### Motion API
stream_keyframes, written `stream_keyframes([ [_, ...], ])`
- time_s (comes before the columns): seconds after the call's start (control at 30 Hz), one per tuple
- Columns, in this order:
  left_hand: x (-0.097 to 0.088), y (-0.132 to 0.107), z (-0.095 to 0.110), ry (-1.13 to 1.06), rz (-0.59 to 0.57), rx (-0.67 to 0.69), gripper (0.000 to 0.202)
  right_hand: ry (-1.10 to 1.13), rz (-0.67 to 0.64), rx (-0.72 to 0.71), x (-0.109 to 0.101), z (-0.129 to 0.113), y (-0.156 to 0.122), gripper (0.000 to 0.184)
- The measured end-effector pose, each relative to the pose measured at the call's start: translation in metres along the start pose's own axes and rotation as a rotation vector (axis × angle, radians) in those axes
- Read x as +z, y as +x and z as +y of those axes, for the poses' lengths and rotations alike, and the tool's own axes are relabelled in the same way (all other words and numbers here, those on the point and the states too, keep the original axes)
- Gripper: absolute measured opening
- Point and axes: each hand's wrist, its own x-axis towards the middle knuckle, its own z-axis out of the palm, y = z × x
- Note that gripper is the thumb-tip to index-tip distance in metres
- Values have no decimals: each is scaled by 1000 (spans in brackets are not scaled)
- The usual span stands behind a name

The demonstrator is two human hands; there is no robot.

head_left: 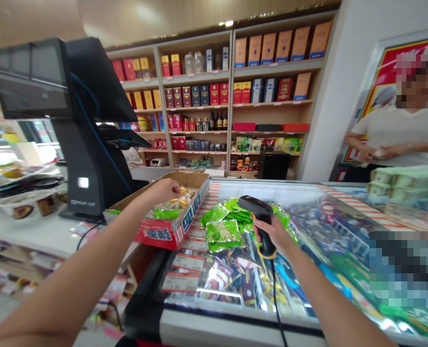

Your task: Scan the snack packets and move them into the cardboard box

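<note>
My right hand point(276, 234) is wrapped round the grip of a black barcode scanner point(259, 208), whose cable hangs down over the freezer's front edge. Beneath and behind the scanner lies a heap of green snack packets point(223, 232) on the glass lid. At the left, my left hand point(166, 189) reaches over an open red and white cardboard box point(163, 232). Inside the box are green packets and small yellowish packages point(182, 201). The left fingers curl downward over these, but their tips are hidden, so what they hold, if anything, does not show.
A black checkout terminal point(91, 130) stands on the white counter point(55, 233) at the left. The glass-topped freezer point(185, 294) holds colourful wrapped goods. A person point(401, 130) stands at the right, near stacked cartons point(408, 183). Shelves of boxes point(199, 96) line the back wall.
</note>
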Motion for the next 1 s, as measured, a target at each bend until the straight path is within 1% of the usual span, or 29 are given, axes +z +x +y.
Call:
stream_keyframes([
  [0.03,-2,6,-15,28,-94,-32,10,-3,-2,-1,0,0,0,30],
  [0.1,0,12,-41,38,-262,-103,16,-5,-3,1,1,0,0,30],
  [0.17,7,11,-57,9,-360,-175,23,-7,0,-1,1,-1,0,30],
  [0.23,13,8,-64,-10,-381,-215,27,-16,-1,-6,1,0,0,30],
  [0.3,15,5,-65,10,-347,-213,28,-26,-1,-10,0,0,0,29],
  [0.4,13,4,-59,69,-272,-172,25,-38,-4,-12,-1,1,0,28],
  [0.47,9,3,-53,66,-185,-150,25,-43,-6,-13,-1,1,0,27],
  [0.5,6,2,-49,45,-125,-160,26,-44,-6,-14,0,1,0,27],
  [0.6,-5,-2,-35,-80,93,-234,27,-39,-5,-19,1,0,-1,25],
  [0.67,-9,-5,-20,-205,226,-246,28,-30,-1,-18,1,-1,-1,25],
  [0.73,-5,-10,0,-346,313,-208,29,-18,2,-19,1,0,-1,24],
  [0.77,1,-13,11,-411,340,-175,29,-15,1,-19,1,1,0,24],
  [0.83,22,-20,36,-516,368,-96,29,-16,-1,-17,0,2,0,25],
  [0.93,68,-30,68,-583,373,-23,25,-19,3,-12,-1,2,0,26],
  [1.0,100,-34,79,-596,368,-16,22,-19,7,-11,0,0,0,26],
])
